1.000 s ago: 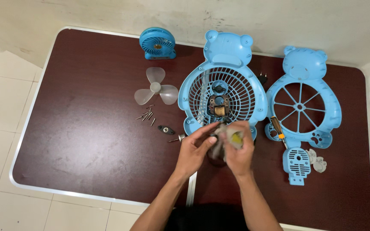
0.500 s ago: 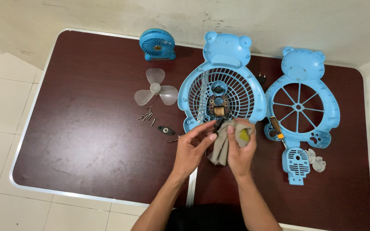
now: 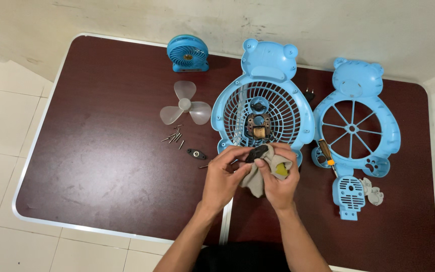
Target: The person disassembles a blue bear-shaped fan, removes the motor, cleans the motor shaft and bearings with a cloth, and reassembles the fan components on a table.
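Since the earlier frame we raised the small black plastic part [image 3: 256,152]; left hand [image 3: 222,177] fingertips pinched its left end, right hand [image 3: 278,182] clamped it through the crumpled beige cloth [image 3: 254,181].

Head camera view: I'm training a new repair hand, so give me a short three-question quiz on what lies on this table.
1. True or false: the clear three-blade propeller is mounted on the motor.
2. What do the left hand and right hand hold between them? A) a screwdriver B) a small black part and a grey cloth C) the small round fan
3. Which blue bear-shaped piece carries the motor: the grille or the spoked frame?

Key: 1 false, it lies loose on the table. 2 B. 3 the grille.
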